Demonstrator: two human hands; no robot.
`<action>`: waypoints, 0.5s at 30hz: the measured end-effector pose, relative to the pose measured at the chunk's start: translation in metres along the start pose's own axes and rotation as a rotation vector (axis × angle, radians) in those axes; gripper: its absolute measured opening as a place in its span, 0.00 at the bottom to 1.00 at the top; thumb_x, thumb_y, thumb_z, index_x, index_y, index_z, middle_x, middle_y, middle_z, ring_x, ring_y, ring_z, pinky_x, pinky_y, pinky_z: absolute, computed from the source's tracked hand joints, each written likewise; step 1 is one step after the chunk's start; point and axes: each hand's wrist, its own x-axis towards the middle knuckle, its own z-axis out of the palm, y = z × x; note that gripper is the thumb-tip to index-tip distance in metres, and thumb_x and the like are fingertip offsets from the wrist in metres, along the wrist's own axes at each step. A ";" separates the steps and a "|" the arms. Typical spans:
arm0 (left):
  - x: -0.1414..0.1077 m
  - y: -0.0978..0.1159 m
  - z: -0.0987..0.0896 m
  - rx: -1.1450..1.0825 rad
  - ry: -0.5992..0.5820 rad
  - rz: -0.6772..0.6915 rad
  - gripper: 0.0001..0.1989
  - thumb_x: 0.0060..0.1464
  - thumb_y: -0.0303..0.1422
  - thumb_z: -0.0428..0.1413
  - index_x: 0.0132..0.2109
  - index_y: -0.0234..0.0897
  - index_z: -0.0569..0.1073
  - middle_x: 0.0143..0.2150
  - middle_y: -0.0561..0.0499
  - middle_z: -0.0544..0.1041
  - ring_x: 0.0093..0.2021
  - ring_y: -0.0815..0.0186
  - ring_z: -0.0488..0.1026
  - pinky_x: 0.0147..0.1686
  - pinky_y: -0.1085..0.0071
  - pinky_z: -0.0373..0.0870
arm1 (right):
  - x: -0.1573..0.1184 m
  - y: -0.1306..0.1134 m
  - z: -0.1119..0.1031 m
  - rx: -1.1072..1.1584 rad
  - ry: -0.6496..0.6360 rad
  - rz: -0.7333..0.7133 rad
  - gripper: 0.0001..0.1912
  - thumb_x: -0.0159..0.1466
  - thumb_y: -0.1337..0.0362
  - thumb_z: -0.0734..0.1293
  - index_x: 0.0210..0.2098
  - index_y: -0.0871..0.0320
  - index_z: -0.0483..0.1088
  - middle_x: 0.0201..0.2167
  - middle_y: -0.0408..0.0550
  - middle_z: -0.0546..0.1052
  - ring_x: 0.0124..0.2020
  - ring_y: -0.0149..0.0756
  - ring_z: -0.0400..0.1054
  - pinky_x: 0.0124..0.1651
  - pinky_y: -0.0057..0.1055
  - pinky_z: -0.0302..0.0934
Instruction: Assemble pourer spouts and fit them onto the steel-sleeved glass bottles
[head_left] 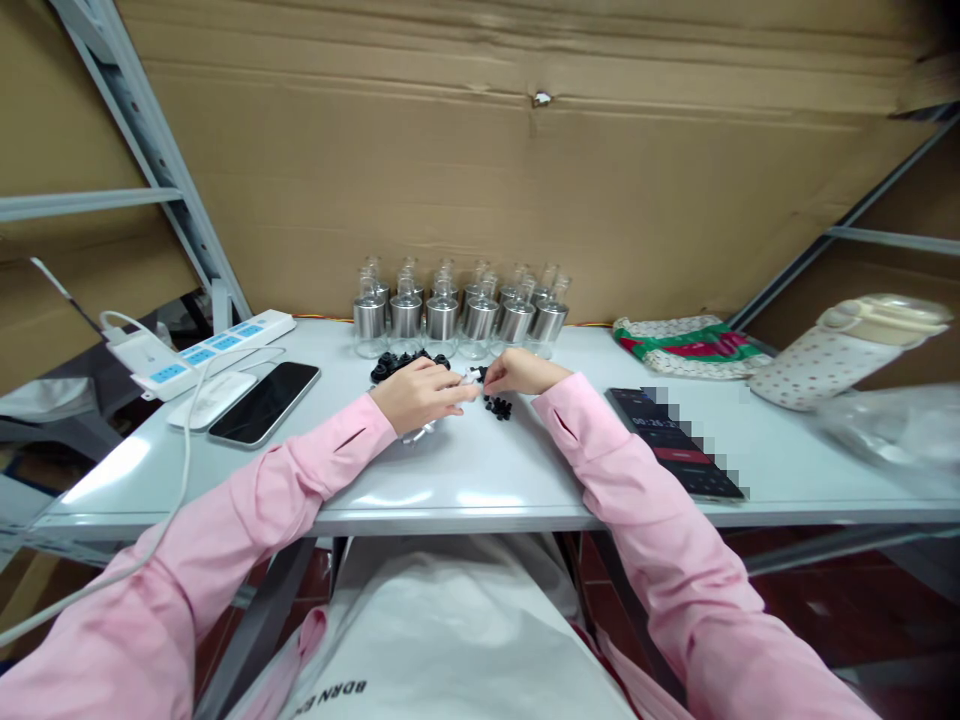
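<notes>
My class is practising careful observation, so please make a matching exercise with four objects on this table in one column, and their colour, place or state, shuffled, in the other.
Column 1
1. Bottles
2. Power strip
3. Left phone
4. Flask

Column 2
A. White with small dots, tilted over
B. Dark screen
C. Grouped in front of the cardboard, with silver-coloured bodies
D. White with blue sockets

Right pairs: 1-C, 2-D, 3-B, 4-A
</notes>
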 end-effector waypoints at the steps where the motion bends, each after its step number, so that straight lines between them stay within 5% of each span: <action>1: 0.000 0.000 0.000 0.002 0.004 0.000 0.11 0.59 0.35 0.48 0.47 0.38 0.68 0.37 0.50 0.76 0.36 0.69 0.72 0.39 0.72 0.59 | 0.000 0.000 0.000 -0.004 0.004 0.003 0.08 0.51 0.66 0.68 0.28 0.61 0.78 0.23 0.46 0.78 0.24 0.28 0.65 0.30 0.23 0.57; 15: 0.000 0.000 0.000 0.001 -0.028 -0.011 0.11 0.59 0.35 0.48 0.47 0.39 0.68 0.37 0.50 0.76 0.36 0.69 0.72 0.39 0.71 0.59 | -0.002 -0.005 -0.002 -0.053 0.029 -0.028 0.10 0.55 0.64 0.64 0.28 0.62 0.77 0.23 0.47 0.77 0.24 0.29 0.64 0.30 0.24 0.55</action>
